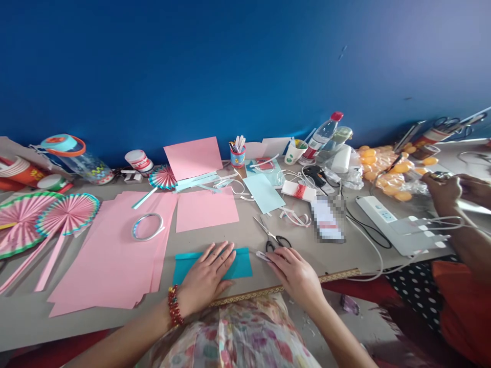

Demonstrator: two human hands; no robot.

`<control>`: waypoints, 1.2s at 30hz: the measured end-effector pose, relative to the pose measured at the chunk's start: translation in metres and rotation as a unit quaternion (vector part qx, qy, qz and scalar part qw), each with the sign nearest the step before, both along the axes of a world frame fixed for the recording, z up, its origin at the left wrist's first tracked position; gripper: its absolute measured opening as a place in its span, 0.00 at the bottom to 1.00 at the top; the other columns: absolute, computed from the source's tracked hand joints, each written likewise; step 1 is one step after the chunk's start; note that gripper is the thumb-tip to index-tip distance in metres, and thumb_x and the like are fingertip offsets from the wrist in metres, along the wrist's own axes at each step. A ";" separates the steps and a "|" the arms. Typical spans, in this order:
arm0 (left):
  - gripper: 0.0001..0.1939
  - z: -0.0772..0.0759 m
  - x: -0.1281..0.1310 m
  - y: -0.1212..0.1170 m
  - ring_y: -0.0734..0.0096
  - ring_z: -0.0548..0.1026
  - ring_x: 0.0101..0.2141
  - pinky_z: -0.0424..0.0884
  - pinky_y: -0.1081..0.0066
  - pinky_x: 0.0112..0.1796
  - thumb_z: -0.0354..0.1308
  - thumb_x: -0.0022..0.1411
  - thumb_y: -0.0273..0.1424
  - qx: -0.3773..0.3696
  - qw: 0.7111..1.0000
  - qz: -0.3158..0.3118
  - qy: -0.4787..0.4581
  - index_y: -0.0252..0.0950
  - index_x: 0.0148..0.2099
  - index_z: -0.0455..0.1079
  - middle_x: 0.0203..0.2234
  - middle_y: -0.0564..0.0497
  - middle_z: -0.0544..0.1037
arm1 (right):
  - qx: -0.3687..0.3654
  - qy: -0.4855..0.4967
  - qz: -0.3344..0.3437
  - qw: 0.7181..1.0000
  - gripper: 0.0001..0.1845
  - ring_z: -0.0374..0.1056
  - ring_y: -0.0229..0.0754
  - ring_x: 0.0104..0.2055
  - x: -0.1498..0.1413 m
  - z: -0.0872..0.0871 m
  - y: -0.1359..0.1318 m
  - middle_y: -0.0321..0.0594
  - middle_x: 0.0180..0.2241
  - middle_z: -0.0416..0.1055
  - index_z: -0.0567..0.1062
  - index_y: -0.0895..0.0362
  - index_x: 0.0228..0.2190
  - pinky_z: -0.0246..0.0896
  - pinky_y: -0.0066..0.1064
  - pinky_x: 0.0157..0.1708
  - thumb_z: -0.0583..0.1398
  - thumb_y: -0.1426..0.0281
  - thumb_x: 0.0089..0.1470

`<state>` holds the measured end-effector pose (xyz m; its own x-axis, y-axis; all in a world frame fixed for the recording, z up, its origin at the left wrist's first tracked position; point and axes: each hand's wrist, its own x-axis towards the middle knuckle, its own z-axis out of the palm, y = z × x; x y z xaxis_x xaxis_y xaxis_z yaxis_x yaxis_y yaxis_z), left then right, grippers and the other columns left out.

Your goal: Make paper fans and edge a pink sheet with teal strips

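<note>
My left hand point(212, 272) lies flat with its fingers spread on a sheet of teal paper point(241, 262), which has a narrow folded strip along its far edge. Just right of that sheet, my right hand point(295, 272) rests low on the table, its fingers closed on what looks like a small white utility knife point(263, 256). The palm side of that hand is hidden. Black-handled scissors point(271, 236) lie partly spread right beyond my right fingers. A pink sheet point(207, 210) lies flat beyond the teal paper.
Stacked pink paper point(111, 255) bears a roll of tape point(148, 227); pleated paper fans point(68, 214) lie farther left. Behind are a pen cup point(238, 156), light blue paper point(264, 193) and a bottle point(322, 137). A power strip point(378, 210) and a co-worker's hands point(447, 193) are at right.
</note>
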<state>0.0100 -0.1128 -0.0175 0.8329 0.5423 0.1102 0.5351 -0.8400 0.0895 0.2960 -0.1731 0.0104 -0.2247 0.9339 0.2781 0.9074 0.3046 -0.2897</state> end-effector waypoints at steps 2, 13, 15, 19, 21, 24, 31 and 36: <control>0.32 0.001 -0.001 0.001 0.59 0.49 0.68 0.50 0.54 0.65 0.45 0.72 0.44 -0.006 1.000 -0.006 -0.001 0.38 0.72 0.46 0.70 0.48 0.51 | -0.006 -0.001 0.000 1.000 0.17 0.70 0.43 0.40 0.001 -0.001 -0.002 0.45 0.40 0.74 0.79 0.54 0.46 0.68 0.33 0.42 0.51 0.68 0.67; 0.37 0.009 0.002 -0.002 0.54 0.47 0.69 0.41 0.43 0.65 0.44 0.69 0.52 -0.014 1.000 -0.007 -0.003 0.38 0.72 0.46 0.69 0.42 0.52 | -0.024 0.012 0.006 1.000 0.17 0.69 0.43 0.40 -0.001 -0.004 -0.006 0.45 0.40 0.74 0.79 0.53 0.46 0.69 0.33 0.42 0.51 0.69 0.66; 0.42 0.010 0.004 -0.003 0.51 0.46 0.69 0.39 0.43 0.65 0.43 0.66 0.57 -0.024 1.000 -0.007 0.004 0.38 0.73 0.44 0.70 0.43 0.50 | -0.028 0.009 0.003 1.000 0.17 0.69 0.43 0.40 -0.001 -0.004 -0.007 0.46 0.41 0.73 0.79 0.53 0.46 0.69 0.33 0.42 0.51 0.70 0.66; 0.46 0.011 0.007 -0.004 0.47 0.45 0.68 0.32 0.37 0.63 0.41 0.63 0.61 -0.036 0.999 -0.008 0.008 0.40 0.73 0.42 0.70 0.44 0.50 | -0.034 0.013 0.005 0.999 0.16 0.69 0.44 0.41 0.000 -0.004 -0.008 0.46 0.42 0.73 0.78 0.52 0.47 0.69 0.34 0.42 0.52 0.70 0.65; 0.45 0.011 0.007 -0.004 0.46 0.45 0.68 0.31 0.35 0.62 0.42 0.63 0.62 -0.034 0.999 -0.004 0.005 0.42 0.73 0.43 0.70 0.44 0.51 | -0.031 0.022 0.006 0.999 0.16 0.69 0.44 0.41 0.000 -0.004 -0.007 0.45 0.41 0.73 0.79 0.52 0.47 0.69 0.33 0.41 0.52 0.69 0.65; 0.45 0.010 0.007 -0.004 0.46 0.45 0.68 0.30 0.36 0.62 0.42 0.63 0.61 -0.034 0.999 -0.001 0.005 0.42 0.73 0.42 0.69 0.44 0.52 | -0.023 0.031 0.006 0.999 0.17 0.69 0.43 0.40 0.000 -0.004 -0.006 0.45 0.41 0.74 0.79 0.52 0.46 0.69 0.33 0.41 0.52 0.69 0.66; 0.46 0.012 0.008 -0.004 0.47 0.45 0.68 0.24 0.37 0.62 0.40 0.63 0.62 -0.057 0.998 -0.002 0.006 0.39 0.73 0.41 0.69 0.43 0.51 | -0.024 0.024 0.012 0.999 0.17 0.69 0.43 0.39 0.002 -0.007 -0.007 0.45 0.40 0.75 0.80 0.51 0.46 0.70 0.33 0.40 0.52 0.70 0.66; 0.47 0.015 0.008 -0.004 0.48 0.45 0.68 0.22 0.39 0.62 0.38 0.63 0.63 -0.054 0.998 0.003 0.011 0.38 0.73 0.41 0.70 0.43 0.50 | -0.014 0.028 0.019 0.999 0.17 0.69 0.43 0.40 0.002 -0.011 -0.008 0.44 0.40 0.75 0.80 0.52 0.46 0.70 0.33 0.39 0.53 0.71 0.65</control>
